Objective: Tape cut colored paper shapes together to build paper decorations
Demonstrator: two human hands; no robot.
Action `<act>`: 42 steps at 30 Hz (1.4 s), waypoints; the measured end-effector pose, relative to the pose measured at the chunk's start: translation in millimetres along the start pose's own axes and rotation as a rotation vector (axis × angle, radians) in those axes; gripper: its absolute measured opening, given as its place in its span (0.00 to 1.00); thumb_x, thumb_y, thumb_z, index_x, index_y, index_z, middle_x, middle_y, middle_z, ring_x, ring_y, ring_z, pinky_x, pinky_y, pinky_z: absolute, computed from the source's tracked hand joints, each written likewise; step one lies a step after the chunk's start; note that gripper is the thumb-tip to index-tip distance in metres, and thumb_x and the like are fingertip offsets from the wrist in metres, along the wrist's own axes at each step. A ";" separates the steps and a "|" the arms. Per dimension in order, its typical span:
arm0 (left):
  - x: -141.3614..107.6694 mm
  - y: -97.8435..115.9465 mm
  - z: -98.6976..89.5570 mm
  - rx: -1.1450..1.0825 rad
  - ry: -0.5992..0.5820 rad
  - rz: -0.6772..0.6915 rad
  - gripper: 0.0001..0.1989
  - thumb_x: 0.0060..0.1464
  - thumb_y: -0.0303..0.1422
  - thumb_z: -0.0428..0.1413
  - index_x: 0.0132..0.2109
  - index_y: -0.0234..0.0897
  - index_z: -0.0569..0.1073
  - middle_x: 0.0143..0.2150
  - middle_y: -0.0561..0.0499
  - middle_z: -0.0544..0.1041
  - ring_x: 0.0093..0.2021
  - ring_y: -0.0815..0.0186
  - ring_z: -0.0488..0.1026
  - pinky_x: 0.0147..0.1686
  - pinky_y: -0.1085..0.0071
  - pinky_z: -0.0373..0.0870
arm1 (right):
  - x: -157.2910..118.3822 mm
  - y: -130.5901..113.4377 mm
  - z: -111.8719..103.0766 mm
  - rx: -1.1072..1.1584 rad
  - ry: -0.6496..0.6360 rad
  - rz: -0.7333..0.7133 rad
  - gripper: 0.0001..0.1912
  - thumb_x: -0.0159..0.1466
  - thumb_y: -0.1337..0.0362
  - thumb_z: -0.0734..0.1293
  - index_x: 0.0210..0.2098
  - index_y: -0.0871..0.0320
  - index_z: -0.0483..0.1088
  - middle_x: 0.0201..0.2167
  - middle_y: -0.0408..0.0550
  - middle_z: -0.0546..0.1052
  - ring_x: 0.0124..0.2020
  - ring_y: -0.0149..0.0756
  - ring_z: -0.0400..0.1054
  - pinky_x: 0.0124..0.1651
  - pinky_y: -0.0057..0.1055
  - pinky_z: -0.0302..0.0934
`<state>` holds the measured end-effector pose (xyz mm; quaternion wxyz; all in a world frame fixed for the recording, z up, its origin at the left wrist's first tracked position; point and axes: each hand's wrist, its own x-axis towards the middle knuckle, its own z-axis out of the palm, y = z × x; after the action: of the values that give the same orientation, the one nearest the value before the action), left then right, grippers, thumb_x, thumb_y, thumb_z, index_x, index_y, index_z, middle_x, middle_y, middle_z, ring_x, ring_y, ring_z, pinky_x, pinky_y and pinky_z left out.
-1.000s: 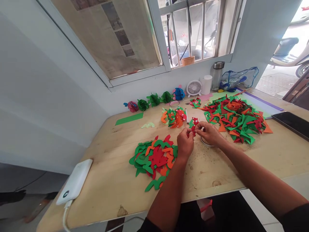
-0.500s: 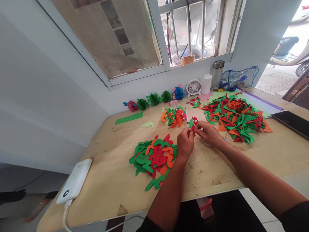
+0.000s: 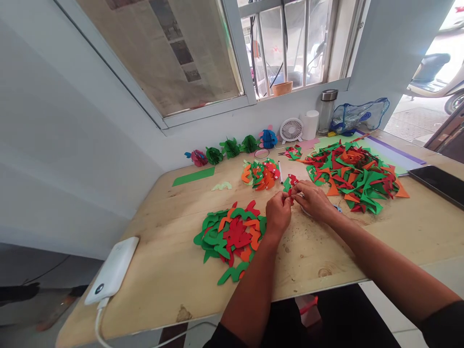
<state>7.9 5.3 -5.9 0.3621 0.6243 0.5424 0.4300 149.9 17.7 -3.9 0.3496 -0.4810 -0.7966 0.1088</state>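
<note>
My left hand [image 3: 279,212] and my right hand [image 3: 312,199] meet over the middle of the table, fingertips pinched together on a small red paper cutout [image 3: 290,192]. Most of that piece is hidden by my fingers. Just beyond them show green and red paper pieces [image 3: 287,184] with white spots; whether they join the held piece I cannot tell. Beside my left forearm lies a pile of green, red and orange paper cutouts [image 3: 235,234]. Past my right hand is a big heap of paper scraps [image 3: 357,176]. Part of a round white rim shows under my right hand.
A smaller cutout pile [image 3: 261,175] and a marker [image 3: 280,172] lie farther back. Along the wall stand paper honeycomb figures [image 3: 231,148], a small fan [image 3: 291,130] and a glass bottle [image 3: 327,113]. A phone [image 3: 438,182] is at right, a power bank [image 3: 112,270] at left.
Both hands stay almost in place, still pinching the red piece. My right hand's fingers have shifted very slightly.
</note>
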 end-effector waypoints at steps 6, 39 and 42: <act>1.8 -1.9 -0.3 -0.042 -0.021 -0.019 0.07 0.48 0.27 0.51 0.26 0.37 0.71 0.23 0.51 0.74 0.24 0.69 0.69 0.24 0.76 0.63 | 0.1 -2.8 -1.9 -0.001 -0.010 -0.009 0.05 0.59 0.68 0.62 0.27 0.55 0.66 0.30 0.47 0.72 0.36 0.38 0.64 0.39 0.32 0.55; 3.3 3.0 -1.4 -0.535 -0.024 -0.263 0.08 0.44 0.33 0.56 0.33 0.32 0.71 0.26 0.48 0.78 0.18 0.73 0.68 0.15 0.80 0.54 | 4.6 -16.4 -10.2 0.343 0.258 0.267 0.15 0.61 0.60 0.60 0.46 0.56 0.67 0.35 0.49 0.76 0.31 0.36 0.68 0.34 0.32 0.61; 2.3 5.1 -1.5 -0.558 -0.033 -0.256 0.09 0.44 0.33 0.56 0.34 0.32 0.71 0.27 0.47 0.78 0.18 0.74 0.69 0.16 0.80 0.56 | 6.4 -11.8 -7.5 0.452 0.187 0.348 0.13 0.59 0.57 0.61 0.38 0.59 0.70 0.30 0.48 0.75 0.29 0.34 0.67 0.32 0.30 0.59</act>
<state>8.4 6.8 -0.4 0.5795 0.4345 0.4716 0.5029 144.8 15.7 10.5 0.4959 -0.5282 -0.6221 0.2969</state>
